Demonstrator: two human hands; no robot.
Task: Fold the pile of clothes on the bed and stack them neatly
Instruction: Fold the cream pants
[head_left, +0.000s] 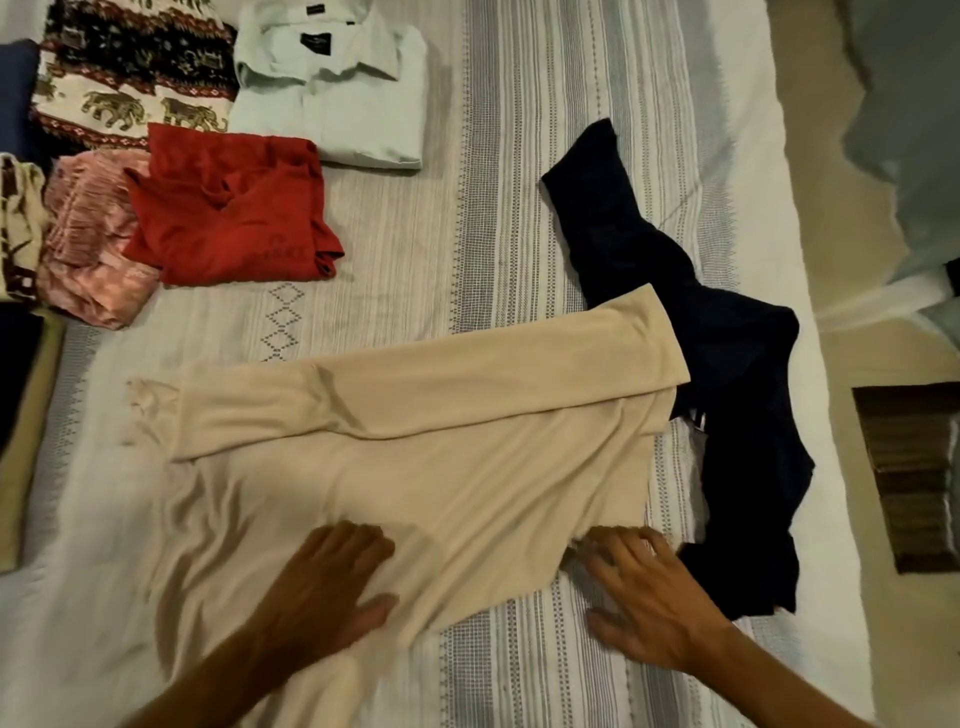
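Your left hand (327, 582) lies flat, fingers straight, pressing the cream top (415, 467) spread across the striped bed (467, 208) — one sleeve folded over its upper part. Your right hand (649, 597) rests open-fingered at the top's lower right edge, beside a crumpled dark garment (727, 364) (folded clothes sit far left, the red shirt (228, 218) among them).

A beige carpeted floor (852, 218) with a dark vent grille (914, 478) lies right of the bed.
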